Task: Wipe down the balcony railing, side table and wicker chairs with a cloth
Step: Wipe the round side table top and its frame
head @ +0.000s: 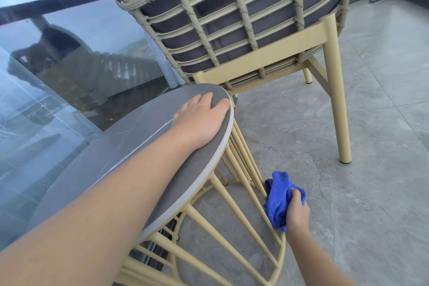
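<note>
on the tiled balcony floor (371,123), beside the glass railing (58,58), stands a wicker chair (232,18) with a grey cushion showing through its woven back, seen from behind. just in front of it sits the round side table (130,146), a grey stone-look top on a cage of thin yellow metal bars. the left hand (202,121) lies flat and relaxed on the tabletop near its far edge, fingers straight, seemingly steadying it. down low, the right hand (297,211) clenches a bunched blue cloth (278,197) and presses it against one of the table's slanted bars, near the lower ring. the cloth looks soft, light and limp, so it likely wraps easily round a thin bar; gripping it in a wad, as now, should keep it from slipping. the bars look stiff and smooth, the top probably heavy.
</note>
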A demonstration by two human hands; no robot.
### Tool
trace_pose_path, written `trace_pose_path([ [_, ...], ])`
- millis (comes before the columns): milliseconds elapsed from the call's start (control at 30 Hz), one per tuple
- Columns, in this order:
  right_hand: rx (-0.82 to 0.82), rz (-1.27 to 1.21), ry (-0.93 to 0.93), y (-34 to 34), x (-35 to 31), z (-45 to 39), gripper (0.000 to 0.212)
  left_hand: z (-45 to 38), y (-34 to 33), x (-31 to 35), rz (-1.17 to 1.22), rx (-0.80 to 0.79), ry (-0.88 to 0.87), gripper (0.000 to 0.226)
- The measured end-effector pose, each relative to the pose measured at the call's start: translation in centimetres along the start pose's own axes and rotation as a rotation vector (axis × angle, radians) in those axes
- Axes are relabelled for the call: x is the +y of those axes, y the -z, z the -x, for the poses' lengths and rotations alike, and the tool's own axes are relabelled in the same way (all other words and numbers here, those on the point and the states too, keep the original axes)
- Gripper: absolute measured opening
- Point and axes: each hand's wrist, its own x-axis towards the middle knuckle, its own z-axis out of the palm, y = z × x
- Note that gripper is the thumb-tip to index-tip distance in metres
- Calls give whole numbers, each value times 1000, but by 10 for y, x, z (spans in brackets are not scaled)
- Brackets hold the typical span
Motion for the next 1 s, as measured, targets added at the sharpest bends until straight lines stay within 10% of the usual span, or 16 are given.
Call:
trace_pose_path([
  [667, -482, -416, 327, -81, -118, 101, 48, 0, 0, -1, -7, 5, 21, 66],
  [1000, -460, 21, 569, -71, -100, 118, 22, -1, 2, -1, 1, 2, 15, 57],
])
